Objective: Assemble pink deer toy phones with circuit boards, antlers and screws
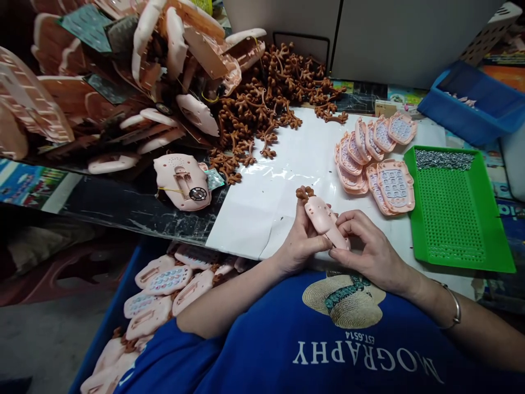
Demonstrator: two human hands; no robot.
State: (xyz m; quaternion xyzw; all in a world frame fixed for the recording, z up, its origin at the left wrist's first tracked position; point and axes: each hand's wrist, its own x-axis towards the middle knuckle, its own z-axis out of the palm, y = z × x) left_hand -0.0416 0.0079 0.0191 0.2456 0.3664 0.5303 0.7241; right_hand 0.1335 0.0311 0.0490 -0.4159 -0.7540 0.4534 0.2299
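In the head view, a pink casing (322,215) was being gripped by left hand (302,241) and right hand (367,246) over the table (246,221)'s near edge; seemingly finished units (150,318) were piled near left, keypad halves (394,187), right, apparently left unfitted.

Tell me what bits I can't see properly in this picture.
Head view: the underside of the pink casing, hidden by its upper side, the left hand and the right hand.
Head view: the near end of the blue bin, cut off by the lower edge.
Head view: single metal pieces in the green tray, too small to tell apart.
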